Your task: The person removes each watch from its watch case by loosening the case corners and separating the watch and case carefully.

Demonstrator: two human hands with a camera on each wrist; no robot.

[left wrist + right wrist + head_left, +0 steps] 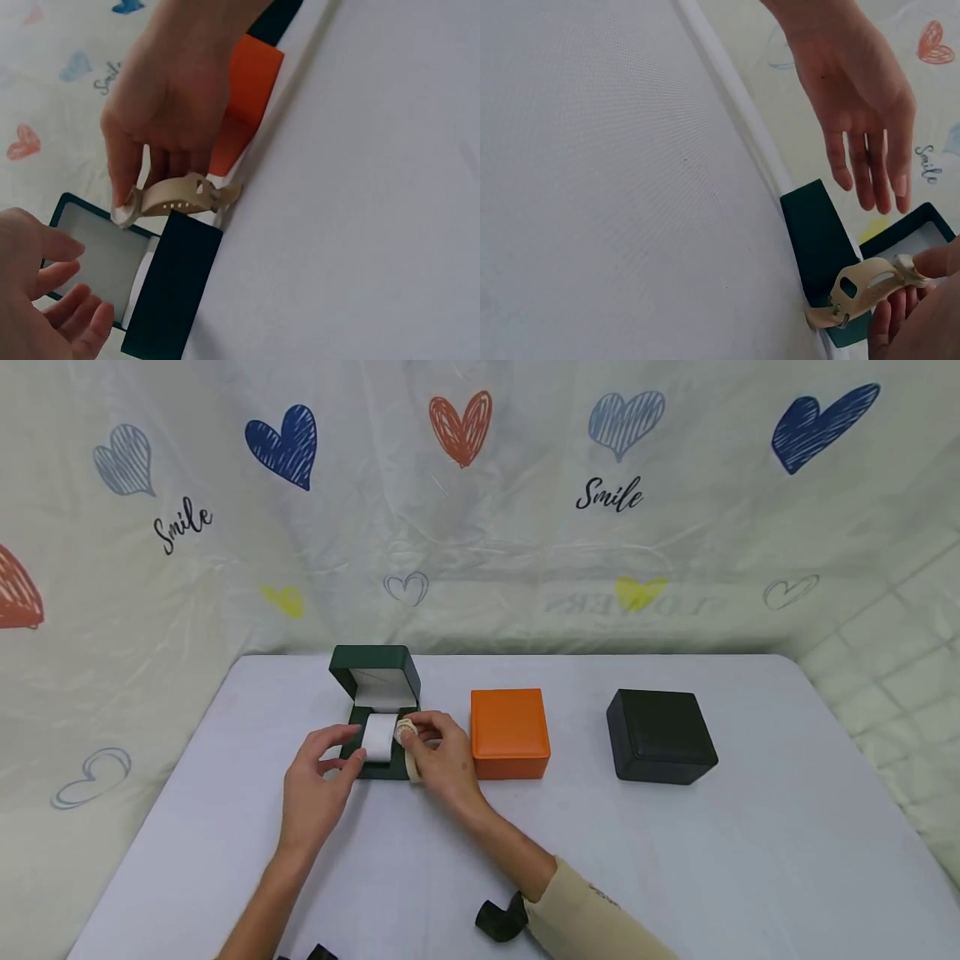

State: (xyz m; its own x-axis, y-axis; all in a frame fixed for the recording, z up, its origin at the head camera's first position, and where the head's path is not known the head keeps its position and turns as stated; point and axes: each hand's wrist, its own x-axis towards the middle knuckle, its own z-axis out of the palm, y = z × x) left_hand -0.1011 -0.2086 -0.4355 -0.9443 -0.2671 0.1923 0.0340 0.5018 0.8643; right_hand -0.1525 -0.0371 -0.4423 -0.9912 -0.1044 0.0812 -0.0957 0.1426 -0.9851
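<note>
A dark green watch box [373, 657] stands with its lid raised, a white cushion [379, 738] inside. My right hand [450, 764] pinches a wristwatch with a beige strap [412, 767] by its case, at the box's right side. In the left wrist view the watch [176, 196] hangs beside the box's front wall, its strap drooping toward the table. My left hand [318, 793] is at the left side of the box, near the cushion. Its fingers look relaxed and nearly straight in the right wrist view, with nothing between them.
Right of the green box sits a closed orange box [510, 727]. Farther right is a closed black box [660, 737]. All rest on a white-covered table [750, 860], with a heart-printed curtain [480, 527] behind. A black object [501, 920] shows by the right sleeve.
</note>
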